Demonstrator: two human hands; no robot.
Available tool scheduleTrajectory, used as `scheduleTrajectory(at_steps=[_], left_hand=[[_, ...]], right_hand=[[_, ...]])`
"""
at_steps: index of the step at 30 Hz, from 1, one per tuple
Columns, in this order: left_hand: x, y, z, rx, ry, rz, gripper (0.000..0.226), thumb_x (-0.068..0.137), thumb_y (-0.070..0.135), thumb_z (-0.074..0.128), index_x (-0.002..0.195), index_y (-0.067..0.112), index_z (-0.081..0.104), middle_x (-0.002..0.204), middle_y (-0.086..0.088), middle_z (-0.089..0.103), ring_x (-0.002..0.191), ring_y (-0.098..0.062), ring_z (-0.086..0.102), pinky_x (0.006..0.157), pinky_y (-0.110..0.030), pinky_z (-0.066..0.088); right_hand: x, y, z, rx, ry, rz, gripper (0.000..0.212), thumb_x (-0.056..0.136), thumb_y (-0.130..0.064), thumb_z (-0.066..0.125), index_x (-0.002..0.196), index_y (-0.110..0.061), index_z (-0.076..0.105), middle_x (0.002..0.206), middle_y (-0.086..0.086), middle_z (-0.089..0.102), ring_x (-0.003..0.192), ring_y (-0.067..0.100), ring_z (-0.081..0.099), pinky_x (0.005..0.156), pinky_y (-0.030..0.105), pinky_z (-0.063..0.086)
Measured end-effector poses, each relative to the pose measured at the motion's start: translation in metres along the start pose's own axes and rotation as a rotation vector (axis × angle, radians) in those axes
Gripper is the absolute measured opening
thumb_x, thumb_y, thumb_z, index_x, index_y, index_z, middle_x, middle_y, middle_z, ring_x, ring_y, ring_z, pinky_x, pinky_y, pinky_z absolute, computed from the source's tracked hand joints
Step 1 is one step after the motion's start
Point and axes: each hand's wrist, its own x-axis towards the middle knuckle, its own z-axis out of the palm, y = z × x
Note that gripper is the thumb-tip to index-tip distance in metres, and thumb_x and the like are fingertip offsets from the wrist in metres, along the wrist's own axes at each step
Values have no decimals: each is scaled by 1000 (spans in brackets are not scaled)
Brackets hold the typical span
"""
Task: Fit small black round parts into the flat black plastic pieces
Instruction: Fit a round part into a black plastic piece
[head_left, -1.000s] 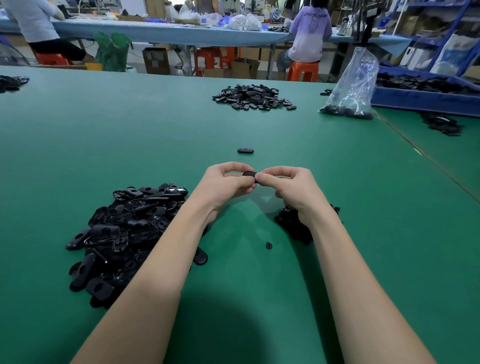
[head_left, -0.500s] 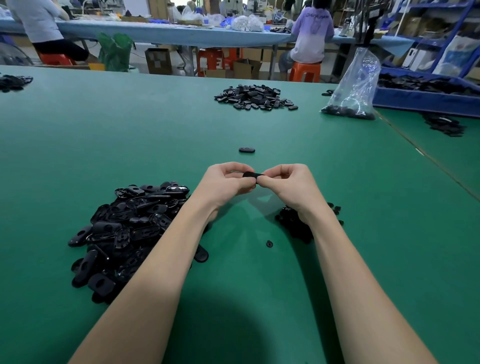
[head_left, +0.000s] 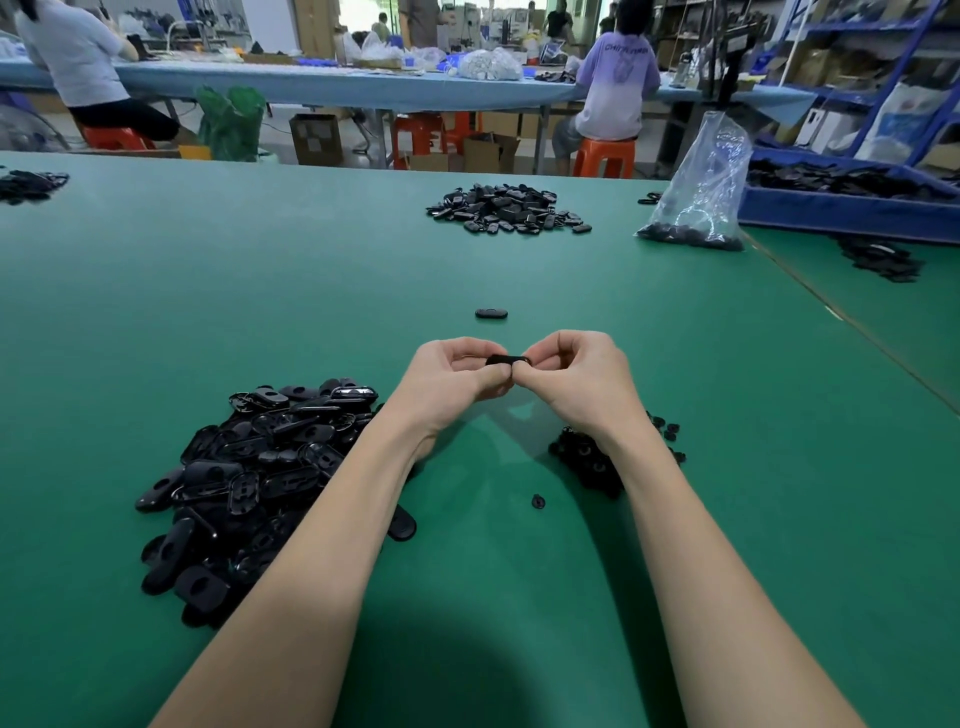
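Your left hand (head_left: 457, 371) and right hand (head_left: 569, 371) both pinch one flat black oval plastic piece (head_left: 506, 359) above the green table (head_left: 311, 291). The small black round part is probably under your fingertips, though hidden. Press squarely with thumbs, keeping the piece level until it seats.

A green-topped desk (head_left: 260, 291) carries several heaps of black parts. A large pile of flat black plastic pieces (head_left: 249, 478) sits near the left front; a smaller heap of small black round parts (head_left: 597, 462) lies to the right, with one stray round part (head_left: 538, 501) just beside it. A single flat piece (head_left: 491, 313) rests alone mid-desk. Farther back lie a second pile (head_left: 509, 208), a clear plastic bag (head_left: 701, 192) and a blue tray (head_left: 852, 202) at the right edge.
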Motion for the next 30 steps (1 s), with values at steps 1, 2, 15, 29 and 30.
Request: scheduleTrajectory(at_steps=[1, 2, 15, 29, 30], left_hand=[[1, 1, -2, 20, -6, 33, 14, 88, -2, 71, 98, 7, 68, 86, -10, 75, 71, -13, 71, 75, -19, 58], [2, 1, -5, 85, -7, 78, 14, 88, 1, 72, 99, 10, 69, 88, -9, 76, 75, -14, 71, 79, -21, 58], [30, -7, -18, 850, 81, 536, 18, 84, 14, 78, 101, 20, 75, 92, 6, 71, 72, -4, 64, 75, -17, 51], [147, 12, 0, 1228, 203, 185, 17, 89, 31, 72, 104, 26, 73, 116, -4, 69, 110, -28, 63, 85, -31, 44], [148, 11, 0, 1238, 200, 183, 18, 89, 31, 71, 106, 26, 72, 118, -4, 69, 111, -28, 62, 86, -31, 44]], right_hand=[[1, 0, -1, 31, -5, -6, 13, 77, -28, 82, 73, -24, 70, 53, -21, 63, 48, -6, 53, 47, 8, 38], [2, -1, -3, 68, -19, -2, 11, 79, -28, 81, 76, -24, 71, 55, -19, 64, 49, -5, 53, 47, 7, 37], [2, 8, -5, 74, 21, 92, 8, 82, -35, 76, 84, -28, 73, 69, -13, 72, 54, 0, 57, 61, 23, 45], [7, 19, -8, -93, -33, 74, 10, 82, -37, 67, 82, -28, 73, 76, -13, 75, 67, 7, 62, 73, 30, 55], [7, 19, -8, -101, -40, 71, 10, 82, -37, 67, 81, -28, 73, 76, -13, 75, 68, 7, 62, 72, 30, 55]])
